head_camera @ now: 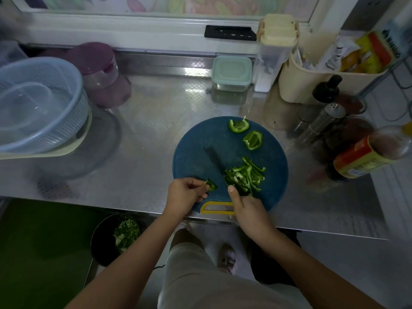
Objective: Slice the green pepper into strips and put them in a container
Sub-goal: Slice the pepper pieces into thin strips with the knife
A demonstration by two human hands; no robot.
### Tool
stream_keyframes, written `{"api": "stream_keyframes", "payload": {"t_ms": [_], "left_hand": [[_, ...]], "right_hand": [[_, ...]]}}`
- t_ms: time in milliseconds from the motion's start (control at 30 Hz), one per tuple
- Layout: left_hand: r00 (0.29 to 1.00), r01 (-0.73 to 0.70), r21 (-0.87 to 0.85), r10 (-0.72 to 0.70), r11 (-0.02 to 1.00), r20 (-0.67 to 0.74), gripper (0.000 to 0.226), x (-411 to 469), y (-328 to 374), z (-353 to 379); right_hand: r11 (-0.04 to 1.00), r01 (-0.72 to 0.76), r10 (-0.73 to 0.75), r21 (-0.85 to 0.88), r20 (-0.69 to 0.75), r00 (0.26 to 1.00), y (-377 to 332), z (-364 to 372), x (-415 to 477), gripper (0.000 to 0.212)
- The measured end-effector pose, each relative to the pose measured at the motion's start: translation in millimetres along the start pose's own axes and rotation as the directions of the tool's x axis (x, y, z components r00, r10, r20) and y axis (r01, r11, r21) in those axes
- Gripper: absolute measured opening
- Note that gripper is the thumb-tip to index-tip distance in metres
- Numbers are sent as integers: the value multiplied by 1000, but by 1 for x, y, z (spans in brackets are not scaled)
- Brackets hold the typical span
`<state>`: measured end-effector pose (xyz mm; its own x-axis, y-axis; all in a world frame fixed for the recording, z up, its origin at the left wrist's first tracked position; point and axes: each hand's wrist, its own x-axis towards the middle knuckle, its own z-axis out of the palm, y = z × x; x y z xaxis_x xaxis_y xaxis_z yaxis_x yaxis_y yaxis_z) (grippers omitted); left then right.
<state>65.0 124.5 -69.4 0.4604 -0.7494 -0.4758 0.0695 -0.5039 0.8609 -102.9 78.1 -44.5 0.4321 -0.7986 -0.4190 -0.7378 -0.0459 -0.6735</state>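
Observation:
A round blue cutting board [196, 152] lies on the steel counter. A pile of green pepper strips [246, 176] sits on its right half, beside a dark knife blade [215, 162]. My right hand [247, 208] grips the knife's handle with the index finger stretched along the blade. My left hand [184, 194] pinches a small pepper piece [210, 185] at the board's near left edge. Two larger uncut pepper pieces lie further back: one [238, 126] at the far rim and one [253, 140] just below it.
A blue colander [44, 134] with a clear lidded bowl inside stands at the left. A mint-lidded container [230, 73] is at the back. Bottles and a shaker [323, 123] crowd the right. A dark bin [104, 239] with green scraps stands on the floor below the counter.

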Motion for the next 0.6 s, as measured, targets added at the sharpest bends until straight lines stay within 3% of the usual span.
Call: {"api": "stream_keyframes", "payload": {"t_ms": [100,200,267,600], "left_hand": [[997,61,-7,-61,998,-45,9,0,1,4],[991,111,-20,-113,994,-68,11,-1,3,5],[989,125,-11,-126,992,-77,14,-2,5,5],[965,205,-11,-204,979,-167,15,-3,5,8]], "right_hand": [[973,119,-124,-200,-14,992,1,9,-8,72],[921,189,-216,-341,-41,976,6,24,-8,105],[901,197,-231,-388,-42,972,12,32,-8,114],[879,228,-260,-419,-22,965,13,34,-17,115]]}}
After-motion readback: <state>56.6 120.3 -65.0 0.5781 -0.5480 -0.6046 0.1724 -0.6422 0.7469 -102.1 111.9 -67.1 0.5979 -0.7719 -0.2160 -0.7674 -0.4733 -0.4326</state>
